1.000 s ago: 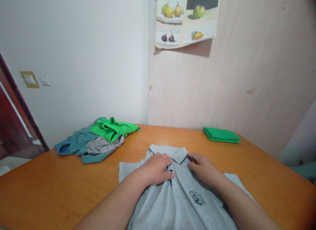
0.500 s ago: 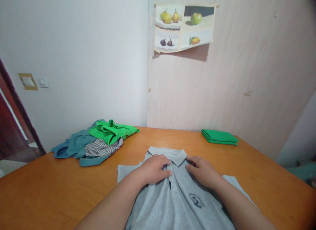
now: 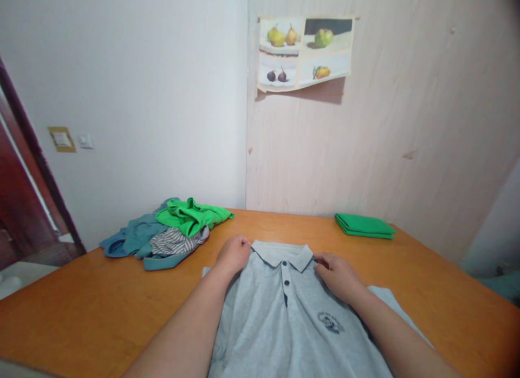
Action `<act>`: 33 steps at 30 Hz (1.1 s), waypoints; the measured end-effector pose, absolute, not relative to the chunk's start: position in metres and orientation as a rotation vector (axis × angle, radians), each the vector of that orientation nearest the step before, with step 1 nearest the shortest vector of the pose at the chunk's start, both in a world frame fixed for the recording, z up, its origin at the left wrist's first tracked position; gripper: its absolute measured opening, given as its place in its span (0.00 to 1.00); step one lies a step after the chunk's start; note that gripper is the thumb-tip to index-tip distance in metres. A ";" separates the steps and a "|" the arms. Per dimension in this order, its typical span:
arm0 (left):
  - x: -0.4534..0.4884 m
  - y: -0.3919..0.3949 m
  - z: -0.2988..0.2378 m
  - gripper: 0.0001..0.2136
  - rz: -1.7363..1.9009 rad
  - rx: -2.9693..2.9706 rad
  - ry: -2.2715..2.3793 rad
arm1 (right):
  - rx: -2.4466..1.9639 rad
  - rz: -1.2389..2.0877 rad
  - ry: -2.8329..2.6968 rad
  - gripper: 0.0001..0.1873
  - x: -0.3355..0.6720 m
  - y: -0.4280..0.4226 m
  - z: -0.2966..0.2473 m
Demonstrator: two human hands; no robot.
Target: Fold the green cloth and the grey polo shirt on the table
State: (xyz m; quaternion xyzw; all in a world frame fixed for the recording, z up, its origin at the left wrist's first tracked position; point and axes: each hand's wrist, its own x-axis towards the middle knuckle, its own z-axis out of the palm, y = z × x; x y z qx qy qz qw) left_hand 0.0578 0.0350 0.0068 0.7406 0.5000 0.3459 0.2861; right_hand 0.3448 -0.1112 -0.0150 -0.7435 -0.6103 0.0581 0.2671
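Grey polo shirt [image 3: 270,324], cut off below, left grip [image 3: 234,254] beside collar [image 3: 280,252], hold unclear.

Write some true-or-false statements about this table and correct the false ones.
1. The left hand and right hand are on opposite sides of the shirt's collar. True.
2. The folded green cloth is left of the shirt. False: the folded green cloth is on the right.
3. A bright green garment lies on the heap. True.
4. The shirt's buttons are white. False: the buttons are dark.
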 end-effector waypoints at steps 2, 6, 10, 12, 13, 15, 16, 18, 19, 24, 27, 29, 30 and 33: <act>0.057 0.036 0.004 0.07 0.900 2.026 1.413 | -2.017 0.129 -1.653 0.21 0.347 -0.110 -0.017; 0.055 0.034 -0.001 0.08 0.831 2.095 1.532 | -2.030 0.082 -1.615 0.22 0.350 -0.111 -0.020; 0.056 0.025 0.001 0.04 0.721 2.174 1.553 | -2.043 0.035 -1.603 0.22 0.350 -0.112 -0.019; 0.055 0.017 0.006 0.07 0.668 2.222 1.533 | -2.053 0.028 -1.602 0.22 0.349 -0.112 -0.019; 0.054 0.013 0.009 0.09 0.644 2.251 1.515 | -2.057 0.027 -1.601 0.22 0.349 -0.111 -0.020; 0.049 0.003 0.016 0.16 0.581 2.335 1.459 | -2.060 0.025 -1.597 0.21 0.349 -0.110 -0.020; 0.046 -0.001 0.019 0.19 0.542 2.379 1.424 | -2.059 0.024 -1.595 0.21 0.350 -0.109 -0.021; 0.036 -0.009 0.022 0.23 0.468 2.440 1.356 | -2.053 0.029 -1.594 0.21 0.351 -0.108 -0.022; 0.031 -0.012 0.023 0.24 0.445 2.452 1.323 | -2.048 0.035 -1.595 0.21 0.351 -0.108 -0.022; 0.007 -0.012 0.017 0.14 0.488 2.325 1.186 | -2.009 0.071 -1.593 0.21 0.352 -0.108 -0.021; -0.010 -0.001 0.018 0.13 0.677 2.217 1.268 | -1.982 0.102 -1.585 0.20 0.352 -0.109 -0.019; -0.023 0.008 0.020 0.13 0.779 2.201 1.378 | -1.978 0.120 -1.560 0.20 0.356 -0.111 -0.019; -0.030 0.012 0.022 0.13 0.815 2.197 1.438 | -1.984 0.121 -1.537 0.20 0.359 -0.113 -0.019; -0.047 0.022 0.024 0.10 0.830 2.195 1.568 | -2.037 0.093 -1.430 0.21 0.378 -0.124 -0.017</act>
